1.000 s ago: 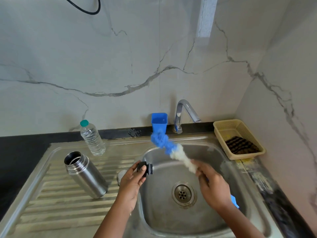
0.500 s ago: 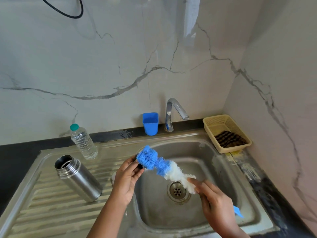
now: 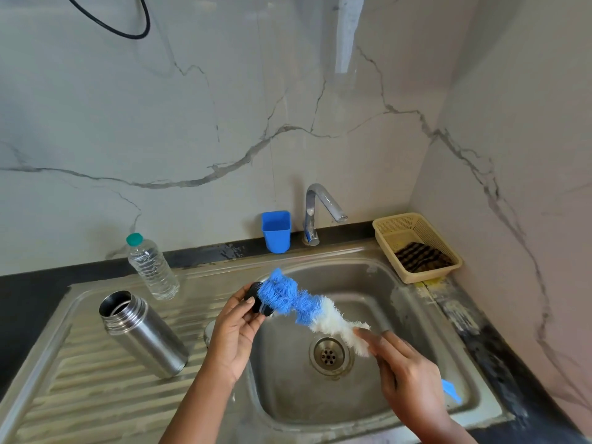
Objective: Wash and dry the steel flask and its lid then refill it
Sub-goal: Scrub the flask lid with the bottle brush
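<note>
Since a second ago we have swung the brush (image 3: 301,304) down from the blue cup (image 3: 276,231) until its blue tip touches the lid (image 3: 256,298). Our left hand (image 3: 235,334) pinches the lid over the sink (image 3: 413,318) edge; our right hand (image 3: 407,376) grips the handle, long axis running up-left toward the lid. Left of both hands, nearer the left one, the steel flask (image 3: 144,334) rests open on the drainboard.

open sink basin (image 3: 416,331) under the hands, steel flask (image 3: 144,334) and water bottle (image 3: 153,267) crowding left drainboard (image 3: 80,395)
</note>
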A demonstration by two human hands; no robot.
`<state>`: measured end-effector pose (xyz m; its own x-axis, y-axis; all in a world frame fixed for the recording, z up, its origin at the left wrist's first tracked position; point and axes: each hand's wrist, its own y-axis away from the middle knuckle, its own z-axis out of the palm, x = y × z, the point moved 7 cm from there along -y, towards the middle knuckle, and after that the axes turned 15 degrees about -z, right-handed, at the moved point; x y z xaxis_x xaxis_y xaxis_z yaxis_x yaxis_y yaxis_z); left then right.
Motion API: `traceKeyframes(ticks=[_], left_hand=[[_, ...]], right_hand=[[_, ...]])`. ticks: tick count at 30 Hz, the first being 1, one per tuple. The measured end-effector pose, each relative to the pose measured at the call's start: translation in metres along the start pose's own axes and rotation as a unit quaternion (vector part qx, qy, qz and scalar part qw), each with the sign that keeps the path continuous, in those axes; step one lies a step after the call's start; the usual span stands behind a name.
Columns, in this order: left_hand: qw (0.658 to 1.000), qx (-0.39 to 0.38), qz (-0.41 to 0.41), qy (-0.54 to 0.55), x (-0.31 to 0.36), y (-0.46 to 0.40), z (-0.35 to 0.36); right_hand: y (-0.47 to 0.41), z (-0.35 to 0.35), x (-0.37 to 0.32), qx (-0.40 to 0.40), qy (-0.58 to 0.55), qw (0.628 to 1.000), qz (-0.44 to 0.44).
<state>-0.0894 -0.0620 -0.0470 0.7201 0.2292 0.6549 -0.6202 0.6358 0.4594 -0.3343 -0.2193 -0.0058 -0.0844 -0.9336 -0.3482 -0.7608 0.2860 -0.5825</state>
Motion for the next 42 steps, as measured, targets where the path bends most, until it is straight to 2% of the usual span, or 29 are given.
traceKeyframes(ticks=[6,14,21,25,31,36,42], left_hand=[[1.000,-0.005,0.029,-0.009,0.003,0.000,0.006],[0.999,0.005,0.031,-0.011,0.004,-0.003,0.008],[1.000,0.009,0.010,0.010,0.002,-0.001,0.011],[0.999,0.022,0.023,0.005,0.005,-0.002,0.013],[1.000,0.003,0.026,-0.010,0.002,-0.007,0.018],[1.000,0.001,0.020,0.000,0.001,-0.006,0.017],[1.000,-0.007,0.006,0.009,-0.003,0.002,0.023]], right_hand=[[0.002,0.002,-0.002,-0.018,0.010,1.000,0.008],[0.009,0.013,0.001,-0.030,-0.014,0.995,0.091],[0.011,0.007,-0.008,0.010,0.008,0.999,0.044],[0.011,0.006,-0.005,0.003,0.018,1.000,0.015],[0.015,0.005,0.005,0.003,0.014,0.997,0.069],[0.025,0.003,-0.004,0.049,0.014,0.997,0.059],[0.030,0.000,-0.007,0.059,0.002,0.997,0.044]])
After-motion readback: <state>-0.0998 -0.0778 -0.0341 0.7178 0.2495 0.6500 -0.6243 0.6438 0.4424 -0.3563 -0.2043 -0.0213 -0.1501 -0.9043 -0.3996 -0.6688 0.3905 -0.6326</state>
